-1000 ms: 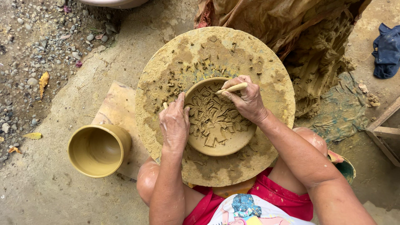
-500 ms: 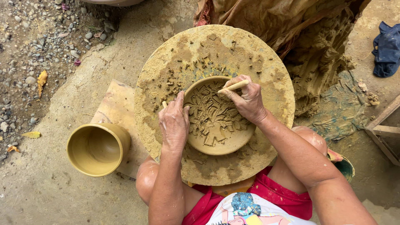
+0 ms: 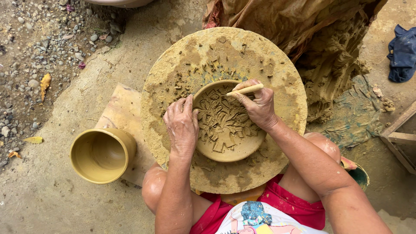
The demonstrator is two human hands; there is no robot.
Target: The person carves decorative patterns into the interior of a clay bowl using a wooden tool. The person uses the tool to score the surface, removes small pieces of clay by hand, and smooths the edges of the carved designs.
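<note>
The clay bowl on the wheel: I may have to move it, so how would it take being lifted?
The clay bowl looks damp and freshly carved, with loose shavings inside, so it would probably dent under fingers. Its thick wall suggests weight. The flat base on the round board makes tipping unlikely.

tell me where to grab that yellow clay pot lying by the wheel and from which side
Probably by the rim. The yellow pot lies on its side on the board, its open mouth turned up toward the camera and nothing in it. Come from above and hook fingers inside the mouth, thumb on the outer wall. Its right side lies close to the round wheel, so the left is freer.
</note>
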